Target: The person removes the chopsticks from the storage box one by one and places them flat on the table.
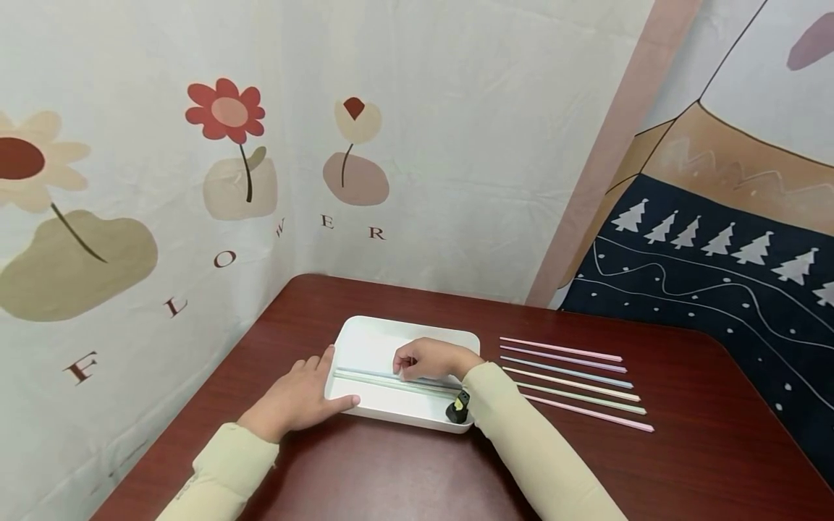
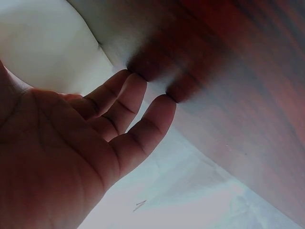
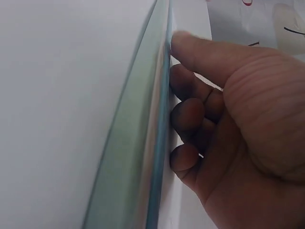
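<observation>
A white rectangular tray [image 1: 365, 333] sits on the table. Inside it, long, slim pastel sticks that look like chopsticks lie side by side: a blue chopstick [image 3: 159, 157], a cream one [image 3: 145, 176] and a pale green one [image 3: 126, 167]. My right hand [image 1: 433, 358] is over the tray, thumb and loosely bent fingers along the blue chopstick's side. The fingertips appear to touch it without wrapping round it. At the tray's left end my left hand [image 1: 300, 398] rests spread, with the thumb at the near rim. Its fingertips [image 2: 159, 112] reach down by the tabletop.
To the tray's right, several pastel chopsticks [image 1: 573, 378] lie in a spaced row, pink, purple, blue, cream and green. A black wrist camera [image 1: 458, 407] hangs beneath the right sleeve over the tray's corner. A printed fabric wall [image 1: 456, 181] rises behind the brown table [image 1: 404, 470].
</observation>
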`<state>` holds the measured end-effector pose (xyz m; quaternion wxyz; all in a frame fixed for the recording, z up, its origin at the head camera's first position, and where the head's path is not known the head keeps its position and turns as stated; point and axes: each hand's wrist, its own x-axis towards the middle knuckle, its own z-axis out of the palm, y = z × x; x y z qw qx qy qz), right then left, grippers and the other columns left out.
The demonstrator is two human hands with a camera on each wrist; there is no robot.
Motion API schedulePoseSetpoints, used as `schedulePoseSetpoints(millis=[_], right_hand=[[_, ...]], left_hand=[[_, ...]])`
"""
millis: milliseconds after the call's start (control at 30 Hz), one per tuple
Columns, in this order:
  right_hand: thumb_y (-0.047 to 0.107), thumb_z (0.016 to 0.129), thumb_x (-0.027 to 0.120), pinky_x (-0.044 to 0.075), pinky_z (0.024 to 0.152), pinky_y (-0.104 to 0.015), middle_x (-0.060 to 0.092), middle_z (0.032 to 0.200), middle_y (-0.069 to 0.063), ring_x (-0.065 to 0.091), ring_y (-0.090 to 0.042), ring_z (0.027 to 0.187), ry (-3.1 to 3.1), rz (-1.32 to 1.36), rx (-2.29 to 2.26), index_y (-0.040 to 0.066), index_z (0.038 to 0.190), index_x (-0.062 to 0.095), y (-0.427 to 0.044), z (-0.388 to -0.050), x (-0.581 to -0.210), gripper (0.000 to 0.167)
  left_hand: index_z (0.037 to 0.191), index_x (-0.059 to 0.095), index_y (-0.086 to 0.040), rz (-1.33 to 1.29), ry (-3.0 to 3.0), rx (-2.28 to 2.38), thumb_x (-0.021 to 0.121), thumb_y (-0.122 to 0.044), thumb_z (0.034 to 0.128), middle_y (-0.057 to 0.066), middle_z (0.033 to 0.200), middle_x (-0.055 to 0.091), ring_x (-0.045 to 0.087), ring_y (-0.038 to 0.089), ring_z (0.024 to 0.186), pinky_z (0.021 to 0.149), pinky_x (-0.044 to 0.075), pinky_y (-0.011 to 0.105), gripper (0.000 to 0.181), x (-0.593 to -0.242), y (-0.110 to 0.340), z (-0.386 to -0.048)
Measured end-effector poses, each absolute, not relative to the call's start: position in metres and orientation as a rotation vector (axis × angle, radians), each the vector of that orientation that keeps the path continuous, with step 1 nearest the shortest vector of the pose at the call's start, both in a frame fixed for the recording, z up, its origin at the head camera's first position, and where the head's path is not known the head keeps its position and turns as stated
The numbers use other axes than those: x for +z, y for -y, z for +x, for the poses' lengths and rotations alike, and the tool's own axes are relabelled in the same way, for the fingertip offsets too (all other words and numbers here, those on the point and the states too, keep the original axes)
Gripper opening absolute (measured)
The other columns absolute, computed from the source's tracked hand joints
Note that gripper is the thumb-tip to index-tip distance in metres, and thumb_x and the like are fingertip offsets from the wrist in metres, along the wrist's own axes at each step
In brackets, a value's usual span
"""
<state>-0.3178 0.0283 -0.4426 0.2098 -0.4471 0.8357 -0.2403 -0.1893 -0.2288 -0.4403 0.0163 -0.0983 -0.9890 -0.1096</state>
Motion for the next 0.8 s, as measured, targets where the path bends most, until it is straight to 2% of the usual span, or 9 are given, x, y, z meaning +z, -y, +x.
schedulePoseSetpoints(millis=[333, 800], right_hand=[[0.008, 0.093, 0.064, 0.043, 0.071, -0.023, 0.057, 0.075, 0.01, 0.052, -0.004, 0.071, -2.397, -1.281, -0.618, 0.021, 0.093, 0.067, -0.0278, -0.3182, -0.4434, 0.014], [0.007, 0.092, 0.065, 0.042, 0.069, -0.023, 0.054, 0.07, 0.01, 0.05, -0.004, 0.068, -2.487, -1.272, -0.559, 0.02, 0.091, 0.065, -0.0255, -0.3184, -0.4448, 0.013]], left_hand=[[0.15, 0.028, 0.01, -0.304, 3.076, -0.352, 0.06, -0.075, 0.0806, 0.029, 0.134, 0.051, 0.049, 0.047, 0.12, 0.094, 0.046, 0.054, 0.114, -0.4409, 0.2284, -0.1894], [0.15, 0.027, 0.01, -0.311, 3.081, -0.364, 0.061, -0.074, 0.081, 0.03, 0.135, 0.05, 0.047, 0.047, 0.122, 0.096, 0.044, 0.054, 0.114, -0.4397, 0.2276, -0.1886]])
